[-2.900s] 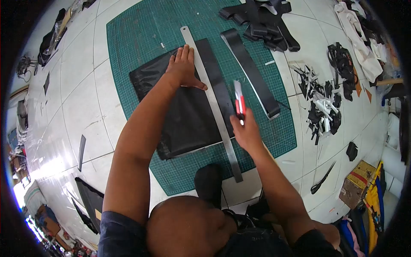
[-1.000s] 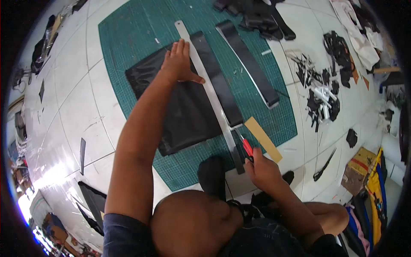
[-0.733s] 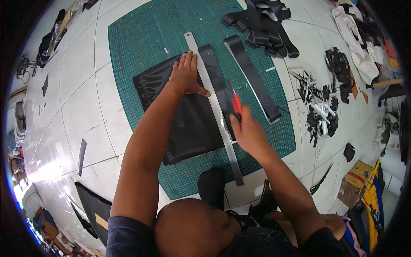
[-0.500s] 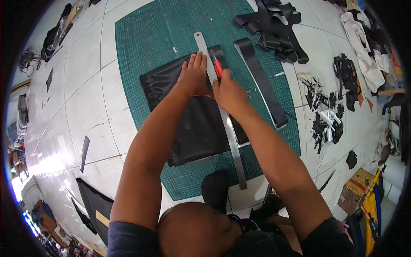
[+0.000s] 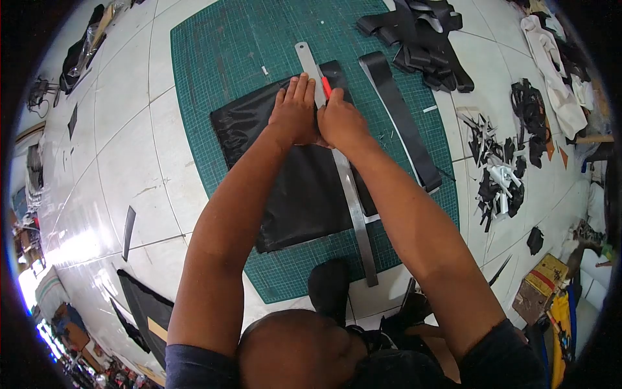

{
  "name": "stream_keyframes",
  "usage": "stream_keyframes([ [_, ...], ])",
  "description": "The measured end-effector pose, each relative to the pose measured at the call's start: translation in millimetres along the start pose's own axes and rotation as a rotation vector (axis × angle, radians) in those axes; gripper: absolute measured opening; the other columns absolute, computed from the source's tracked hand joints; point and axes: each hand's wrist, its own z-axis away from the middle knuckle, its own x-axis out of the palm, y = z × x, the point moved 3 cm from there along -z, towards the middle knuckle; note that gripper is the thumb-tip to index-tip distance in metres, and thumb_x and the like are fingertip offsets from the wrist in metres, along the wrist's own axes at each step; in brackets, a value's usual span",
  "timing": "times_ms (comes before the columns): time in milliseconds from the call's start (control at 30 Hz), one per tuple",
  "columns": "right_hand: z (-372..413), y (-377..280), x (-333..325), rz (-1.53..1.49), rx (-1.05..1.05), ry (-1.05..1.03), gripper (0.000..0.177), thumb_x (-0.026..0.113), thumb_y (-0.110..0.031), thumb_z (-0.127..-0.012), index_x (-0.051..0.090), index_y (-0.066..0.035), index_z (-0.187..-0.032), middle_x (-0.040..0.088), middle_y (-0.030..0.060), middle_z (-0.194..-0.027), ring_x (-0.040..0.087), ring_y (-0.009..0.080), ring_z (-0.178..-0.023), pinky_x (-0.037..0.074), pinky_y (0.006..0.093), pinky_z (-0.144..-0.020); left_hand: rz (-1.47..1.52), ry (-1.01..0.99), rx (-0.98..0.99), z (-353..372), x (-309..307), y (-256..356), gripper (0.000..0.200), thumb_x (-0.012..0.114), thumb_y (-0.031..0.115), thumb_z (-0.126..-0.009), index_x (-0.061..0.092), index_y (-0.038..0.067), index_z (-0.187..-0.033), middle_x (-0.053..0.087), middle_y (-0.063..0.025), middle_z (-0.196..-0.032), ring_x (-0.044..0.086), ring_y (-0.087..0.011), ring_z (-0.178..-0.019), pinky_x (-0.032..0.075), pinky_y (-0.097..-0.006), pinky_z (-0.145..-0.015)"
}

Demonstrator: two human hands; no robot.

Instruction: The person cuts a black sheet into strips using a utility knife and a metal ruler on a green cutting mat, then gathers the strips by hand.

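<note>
My left hand [image 5: 297, 115] lies flat with fingers stretched forward, pressing on a black sheet material [image 5: 301, 198] and the edge of a long metal ruler [image 5: 355, 211]. My right hand [image 5: 343, 123] is closed around a red utility knife [image 5: 326, 85], held against the right side of the ruler; the blade is too small to make out. A narrow band of black material [image 5: 334, 70] shows to the right of the ruler. Under it all is a green cutting mat [image 5: 227, 48]. A folded dark strip [image 5: 395, 107] lies on the mat to the right.
A heap of black strips [image 5: 421, 42] sits at the mat's upper right corner. Black and white offcuts [image 5: 499, 175] are piled on the tiled floor [image 5: 123, 162] at right. A dark scrap [image 5: 129, 232] lies at left, and my foot [image 5: 328, 285] rests at the mat's near edge.
My right hand has shifted slightly left and up with the knife, closer to the ruler and my left hand. My left hand stays pressed in nearly the same place.
</note>
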Motion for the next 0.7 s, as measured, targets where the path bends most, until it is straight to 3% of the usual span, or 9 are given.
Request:
stream_keyframes([
  [267,0.5,-8.0,-6.3,0.0,0.023,-0.017,0.037,0.046,-0.015,-0.096,0.042,0.005,-0.126,0.065,0.031,-0.118,0.064,0.0433,-0.114,0.048,0.0501,-0.101,-0.03,0.004,0.015,-2.3,3.3,-1.5,0.142,0.087,0.069,-0.056,0.015,-0.002,-0.156,0.016,-0.0263,-0.163,0.019,-0.0427,-0.151,0.023,-0.0566,-0.12],
  [367,-1.3,-14.1,-16.9,-0.039,0.024,-0.024,0.037,0.047,-0.015,-0.096,0.045,0.006,-0.126,0.065,0.0297,-0.121,0.064,0.0427,-0.115,0.048,0.0496,-0.102,-0.077,-0.062,-0.022,-3.4,-2.5,2.8,0.151,0.086,0.074,-0.05,0.011,-0.001,-0.158,0.013,-0.0209,-0.165,0.014,-0.0371,-0.154,0.02,-0.0528,-0.122],
  [467,-5.8,-13.9,-20.0,0.034,0.04,-0.06,0.038,0.047,-0.017,-0.097,0.046,0.005,-0.128,0.063,0.0297,-0.125,0.062,0.0426,-0.118,0.048,0.0495,-0.102,-0.086,-0.107,-0.04,-4.5,-9.2,8.5,0.153,0.085,0.075,-0.05,0.01,-0.002,-0.158,0.012,-0.0218,-0.165,0.012,-0.0388,-0.154,0.021,-0.054,-0.122],
  [667,52.7,16.1,-13.2,0.102,0.086,-0.195,0.043,0.05,-0.018,-0.098,0.041,0.002,-0.134,0.061,0.0302,-0.128,0.061,0.0438,-0.119,0.047,0.0506,-0.102,-0.123,-0.067,-0.057,-8.0,-3.1,7.2,0.153,0.086,0.074,-0.048,0.012,-0.003,-0.157,0.01,-0.0221,-0.166,0.011,-0.039,-0.154,0.021,-0.0543,-0.122],
  [700,64.4,28.5,-5.7,0.074,0.065,-0.168,0.041,0.052,-0.02,-0.097,0.041,0.002,-0.13,0.063,0.0313,-0.119,0.062,0.0457,-0.112,0.048,0.053,-0.097,-0.132,-0.082,-0.067,-3.8,-5.9,10.3,0.153,0.086,0.074,-0.048,0.012,-0.003,-0.157,0.011,-0.0219,-0.166,0.011,-0.0387,-0.154,0.021,-0.0539,-0.122],
])
